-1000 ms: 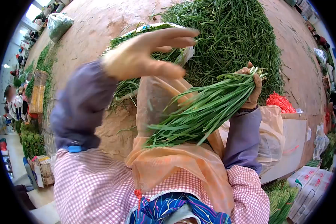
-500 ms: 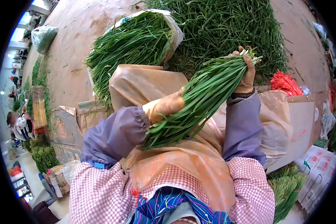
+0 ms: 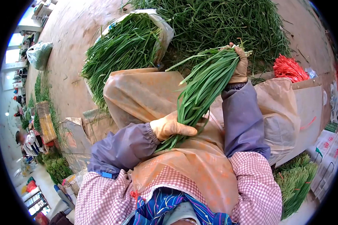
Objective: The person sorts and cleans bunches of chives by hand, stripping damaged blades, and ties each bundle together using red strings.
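A long bunch of garlic chives (image 3: pixel 210 80) slants across my lap, pale stem ends at the upper right and leaf tips at the lower left. Wrapped round the stem end is my right hand (image 3: pixel 239 67), in a tan glove. My left hand (image 3: pixel 172 126), gloved too, closes on the leafy end with the thumb over the top; its other fingers are mostly hidden. A few leaves stick out to the left from the bunch. Beneath it lies a translucent tan apron (image 3: pixel 139 92) over my knees.
A white bag (image 3: pixel 168 32) full of chives stands ahead on the left. Behind it spreads a big pile of loose chives (image 3: pixel 221 22). Red ties (image 3: pixel 289 69) lie at the right, near a board (image 3: pixel 310 108). Tied bundles (image 3: pixel 296 183) rest at lower right. A person (image 3: pixel 28 140) is far left.
My left hand has moved down toward the leaf tips, and the leaves are gathered narrower there. Some leaves now jut out on the left. The view has turned slightly.
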